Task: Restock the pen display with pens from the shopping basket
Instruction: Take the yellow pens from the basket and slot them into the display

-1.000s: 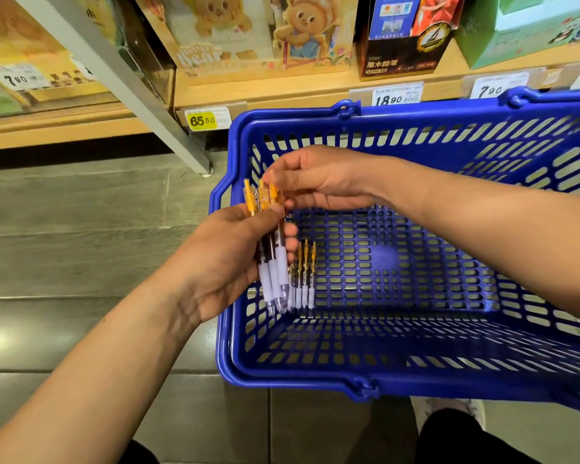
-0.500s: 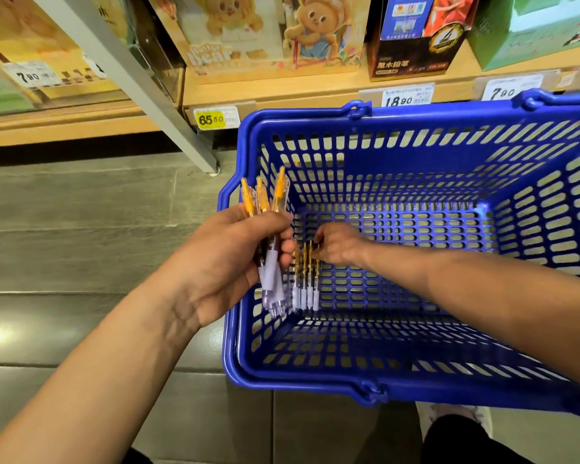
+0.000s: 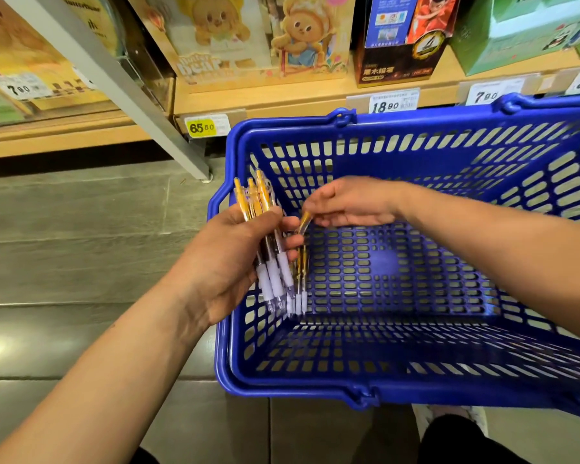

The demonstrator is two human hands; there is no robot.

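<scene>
My left hand (image 3: 226, 262) is closed around a bundle of three gel pens (image 3: 257, 200). The thumb lies across their barrels, the orange clicker ends stick up above my fingers and the white rubber grips point down. The bundle hangs over the left rim of the blue shopping basket (image 3: 349, 120), tilted slightly.

My right hand (image 3: 352, 202) reaches across the inside of the basket from the right. Its thumb and fingertips pinch the orange top of one more pen (image 3: 304, 221), which stands nearly upright just beside the bundle and close to my left fingertips.

Below that pinch, blurred orange barrels with white tips (image 3: 298, 298) sit near the basket's left wall. I cannot tell how many there are, or whether they lie on the basket bottom or hang from my fingers. The rest of the perforated bottom (image 3: 385, 262) shows bare blue plastic.

The basket stands on a grey tiled floor (image 3: 81, 246) in front of a low wooden shelf (image 3: 282, 95). The shelf edge carries a yellow 65.80 price tag (image 3: 203, 128) and a white 18.90 tag (image 3: 394, 102). On the shelf are a cartoon bear box (image 3: 258, 38), a black box (image 3: 395, 68) and a green box (image 3: 516, 28). A grey metal post (image 3: 114, 78) slants down to the floor on the left.
</scene>
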